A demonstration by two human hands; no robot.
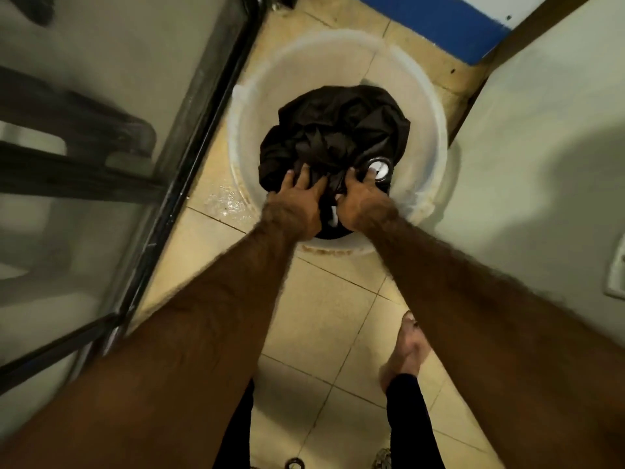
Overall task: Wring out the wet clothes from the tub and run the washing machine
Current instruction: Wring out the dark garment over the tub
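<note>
— While both arms reach down to the tub [429,106], what's on its near side?
— Bare foot [407,346] on the beige tiled floor [324,299], near side of the tub, a bit right; black trouser leg [409,424] nearer still
— Hands?
— Both over the tub's near rim. Left hand [297,204]: fingers spread, nearly straight, pressing down on the black clothes [334,130]. Right hand [363,201], just beside it: fingers curled into a bunch of the same fabric, gripping it
— Clothes where exactly?
— Inside the tub, one dark crumpled heap filling its middle and near part; tub's far inner wall bare. Round white-and-black patch [378,169] on the cloth, at the right hand's fingertips; what it is, cannot tell
— Tub itself?
— Round, translucent white, standing on the floor
— Around it?
— Wet shiny patch [226,201] on the tiles just left of the tub. Dark metal frame [203,130] with a glass panel runs along the tub's left. Pale wall [541,130] on the tub's right, touching or just beside, cannot tell which. Blue strip [439,25] beyond the tub's far side
</note>
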